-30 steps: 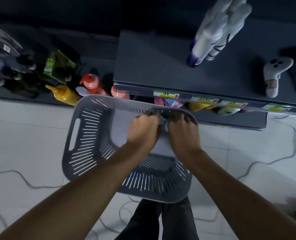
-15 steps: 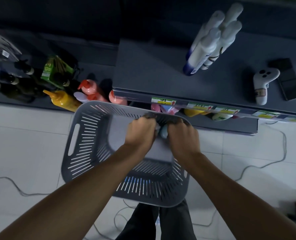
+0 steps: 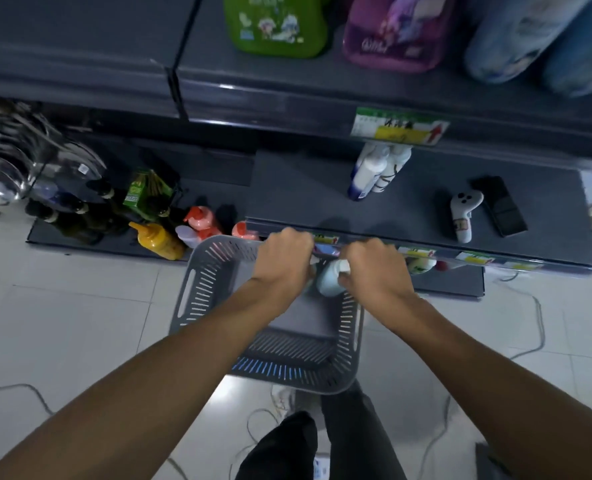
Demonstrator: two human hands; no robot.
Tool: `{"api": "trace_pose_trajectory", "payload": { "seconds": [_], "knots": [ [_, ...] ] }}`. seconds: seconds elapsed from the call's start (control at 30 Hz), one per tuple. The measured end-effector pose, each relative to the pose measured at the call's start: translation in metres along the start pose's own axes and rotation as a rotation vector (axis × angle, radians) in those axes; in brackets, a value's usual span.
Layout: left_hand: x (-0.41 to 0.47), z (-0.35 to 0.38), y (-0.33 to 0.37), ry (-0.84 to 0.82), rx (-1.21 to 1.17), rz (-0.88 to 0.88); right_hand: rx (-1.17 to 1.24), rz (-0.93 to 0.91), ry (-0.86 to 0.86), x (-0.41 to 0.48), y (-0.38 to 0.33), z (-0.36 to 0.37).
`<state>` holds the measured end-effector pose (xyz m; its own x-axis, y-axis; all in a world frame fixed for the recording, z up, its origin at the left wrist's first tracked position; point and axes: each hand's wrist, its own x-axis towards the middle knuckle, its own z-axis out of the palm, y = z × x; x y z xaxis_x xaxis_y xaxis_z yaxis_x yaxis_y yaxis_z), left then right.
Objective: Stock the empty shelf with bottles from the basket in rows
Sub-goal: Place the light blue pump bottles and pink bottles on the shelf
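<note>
one pale blue bottle (image 3: 330,279) is sitting between the two hands above the far end of the grey slotted basket (image 3: 197,282), just in front of the shelf's front edge. the right hand (image 3: 374,268) is curling its fingers around the bottle's right side, clamped on it. the left hand (image 3: 282,261) is making a fist right beside the bottle; what it is gripping is hidden, so i cannot tell if it is holding anything. no other bottle is showing in the basket, which is resting on the white tiled floor (image 3: 62,323).

one dark shelf (image 3: 305,199) is stretching beyond the hands, carrying a tight cluster of white bottles (image 3: 374,171), at least three, partly hidden by the shelf above. one white controller (image 3: 462,216) and one black flat device (image 3: 500,206) are lying near the shelf's right end, just beside each other. on the low ledge to the left, one yellow squeeze bottle (image 3: 157,239), one red-capped bottle (image 3: 201,221) and several dark bottles (image 3: 69,216) are standing.
</note>
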<state>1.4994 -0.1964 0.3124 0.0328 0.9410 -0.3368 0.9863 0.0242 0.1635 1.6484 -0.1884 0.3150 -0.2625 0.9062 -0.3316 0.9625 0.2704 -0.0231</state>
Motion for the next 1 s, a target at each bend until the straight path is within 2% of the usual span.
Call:
{"api": "trace_pose_trajectory", "payload": {
  "seconds": [0.2,0.57,0.7,1.0],
  "knots": [
    [-0.019,-0.079,0.02,0.05,0.014,0.036,0.067,-0.035,0.065,-0.026,0.014,-0.079],
    [-0.06,-0.213,0.073,0.168,0.034,0.251,0.151,-0.117,0.202,-0.079,0.061,-0.215],
    [-0.068,-0.249,0.095,0.218,0.018,0.317,0.141,-0.143,0.28,-0.101,0.081,-0.258],
    [-0.087,-0.311,0.149,0.313,0.033,0.47,0.093,-0.162,0.332,-0.148,0.131,-0.333]
  ]
}}
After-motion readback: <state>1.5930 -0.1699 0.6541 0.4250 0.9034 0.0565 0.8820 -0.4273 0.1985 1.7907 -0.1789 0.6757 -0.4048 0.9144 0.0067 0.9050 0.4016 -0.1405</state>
